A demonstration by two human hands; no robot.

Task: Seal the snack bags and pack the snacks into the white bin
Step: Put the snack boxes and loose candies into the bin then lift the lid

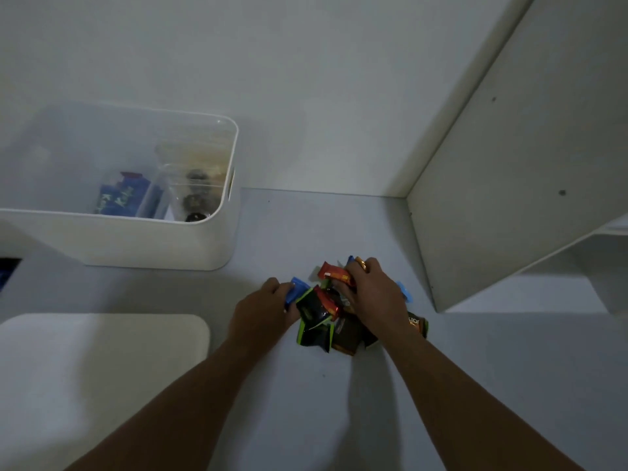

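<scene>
A heap of small snack packets (326,317) in red, blue, black-and-green and brown wrappers lies on the grey surface. My left hand (263,309) grips the heap's left side, fingers curled around a blue packet (296,289). My right hand (372,294) lies over the heap's right side, fingers curled round a red packet (334,271). The white bin (142,243) stands to the upper left, apart from both hands. Inside it are blue packets (119,198) and a clear bag (197,185) with dark snacks.
A white lid or board (102,368) lies at the lower left. A white cabinet panel (509,181) rises on the right, close to the heap. A white wall stands behind. A dark object (6,270) shows at the left edge.
</scene>
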